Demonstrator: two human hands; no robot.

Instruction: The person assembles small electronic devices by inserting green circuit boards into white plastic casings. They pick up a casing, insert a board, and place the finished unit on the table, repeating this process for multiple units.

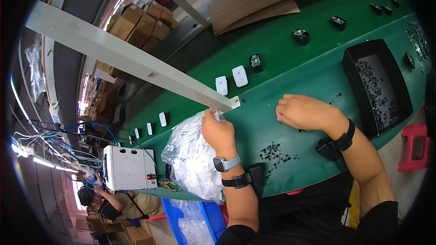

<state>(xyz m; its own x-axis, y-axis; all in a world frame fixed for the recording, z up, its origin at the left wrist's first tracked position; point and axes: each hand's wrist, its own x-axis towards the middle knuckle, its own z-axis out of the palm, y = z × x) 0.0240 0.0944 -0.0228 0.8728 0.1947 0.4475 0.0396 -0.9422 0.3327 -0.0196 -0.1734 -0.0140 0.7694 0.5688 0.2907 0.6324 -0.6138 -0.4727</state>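
My left hand (218, 131), with a watch on its wrist, is at the upper right edge of a clear plastic bag (190, 154) full of flat white plastic pieces. Its fingers are curled in; whatever they grip is hidden. Over the green table, my right hand (297, 111) is closed with fingertips pressed together, and anything in them is too small to make out. Between my forearms lies a loose pile of small black parts (272, 153). Both forearms wear black straps with dark box-shaped devices.
A black tray (399, 84) of small black parts stands at right. Along the green conveyor (277, 59) sit black housings with circuit boards (256, 62) and white-topped units (240, 76). A metal post (136, 61) crosses ahead. At left are a white machine (129, 168) and a person (113, 204).
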